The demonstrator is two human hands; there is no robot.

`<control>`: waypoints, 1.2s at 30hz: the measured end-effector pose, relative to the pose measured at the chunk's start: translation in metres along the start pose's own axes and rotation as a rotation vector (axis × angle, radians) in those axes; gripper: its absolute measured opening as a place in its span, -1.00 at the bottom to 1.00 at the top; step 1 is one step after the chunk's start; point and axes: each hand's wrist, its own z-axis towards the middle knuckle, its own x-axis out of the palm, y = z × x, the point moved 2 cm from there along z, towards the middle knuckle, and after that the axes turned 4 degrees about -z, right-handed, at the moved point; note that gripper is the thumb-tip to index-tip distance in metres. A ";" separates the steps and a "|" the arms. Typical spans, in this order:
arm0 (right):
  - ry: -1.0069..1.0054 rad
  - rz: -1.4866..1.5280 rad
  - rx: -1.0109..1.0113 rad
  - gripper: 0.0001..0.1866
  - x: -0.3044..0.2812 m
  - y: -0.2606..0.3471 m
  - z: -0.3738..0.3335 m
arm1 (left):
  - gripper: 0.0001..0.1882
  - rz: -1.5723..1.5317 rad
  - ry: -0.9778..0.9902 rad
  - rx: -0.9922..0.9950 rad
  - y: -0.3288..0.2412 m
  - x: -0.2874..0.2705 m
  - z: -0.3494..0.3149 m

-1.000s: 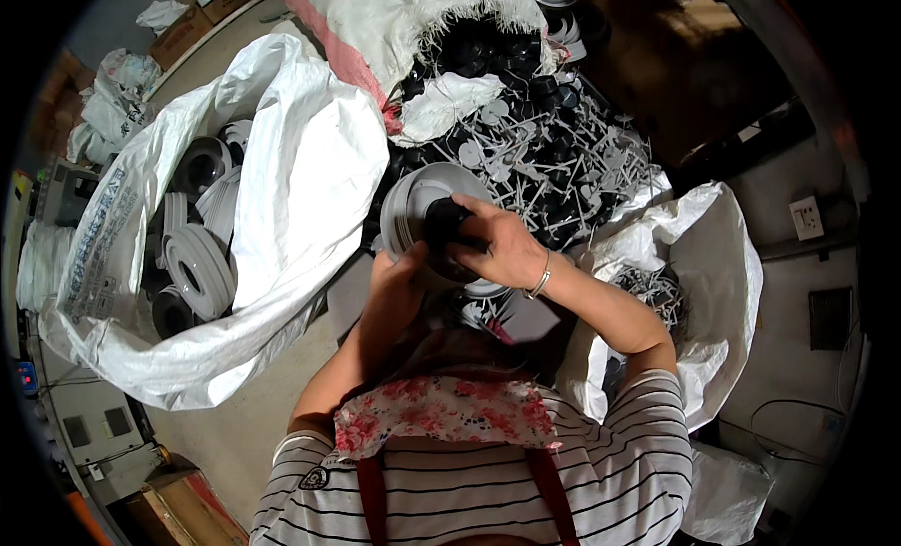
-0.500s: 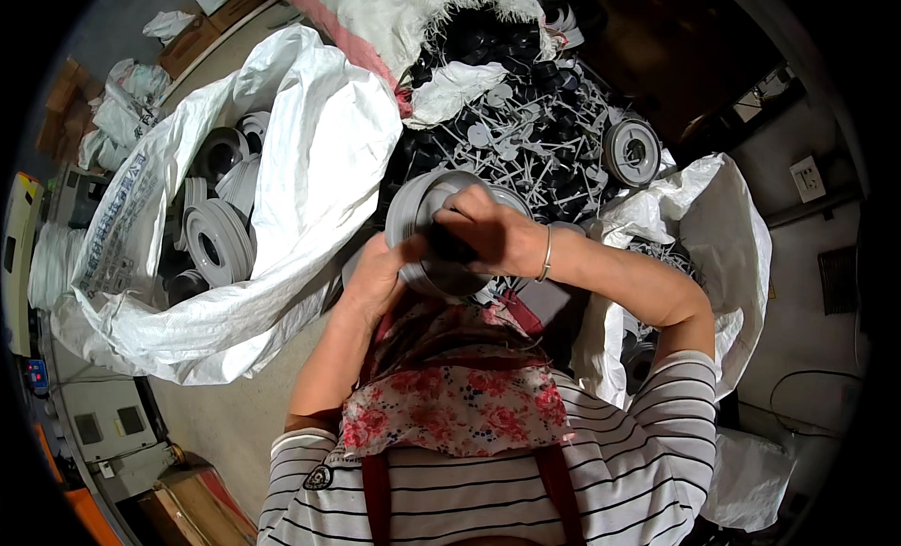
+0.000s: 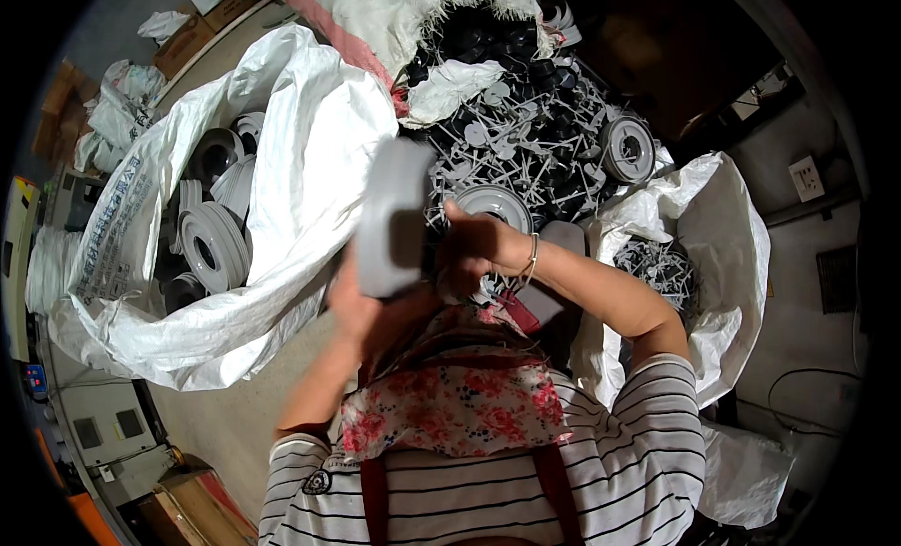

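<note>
My left hand (image 3: 355, 302), smeared by motion, grips a grey plastic ring-shaped part (image 3: 389, 218) by its lower side. The part is tilted edge-on in front of the left white sack. Close to its right is my right hand (image 3: 483, 246), fingers curled and in deep shadow; whatever they hold, if anything, is hidden. Just beyond that hand another round grey ring part (image 3: 495, 208) lies on a heap of small grey stemmed pieces (image 3: 511, 138) and black pieces. A further ring part (image 3: 628, 150) rests at the heap's right edge.
A large white woven sack (image 3: 328, 124) on the left holds several grey ring parts (image 3: 214, 249). To the right, an open white sack (image 3: 723, 265) contains small grey stemmed pieces (image 3: 662, 274). A white and pink sack (image 3: 375, 21) with black pieces at its frayed mouth lies at the far side.
The ring part has moved left and tipped onto its edge in my left hand. My right hand has come away from its inside, uncovering the ring part lying on the heap.
</note>
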 end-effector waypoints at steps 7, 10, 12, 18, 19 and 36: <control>-0.634 -1.252 0.310 -0.34 -0.084 -0.070 -0.003 | 0.18 0.638 -0.691 0.661 -0.101 -0.086 0.076; -0.485 -1.039 0.461 -0.31 -0.102 -0.105 0.003 | -0.20 0.158 -0.190 0.235 -0.049 -0.044 0.061; -0.505 -1.009 0.314 -0.33 -0.082 -0.066 0.003 | -0.29 -0.326 0.153 -0.430 0.008 -0.023 0.039; -0.117 -0.913 0.055 -0.45 -0.056 0.005 0.012 | -0.46 0.648 0.441 0.427 0.046 0.040 0.040; -0.023 -0.947 0.036 -0.48 -0.057 0.009 0.021 | -0.48 0.597 0.569 0.447 0.068 0.041 0.036; -0.525 -1.052 -0.404 -0.87 -0.089 -0.022 0.111 | -0.69 -0.901 -0.155 -0.750 0.098 0.017 0.035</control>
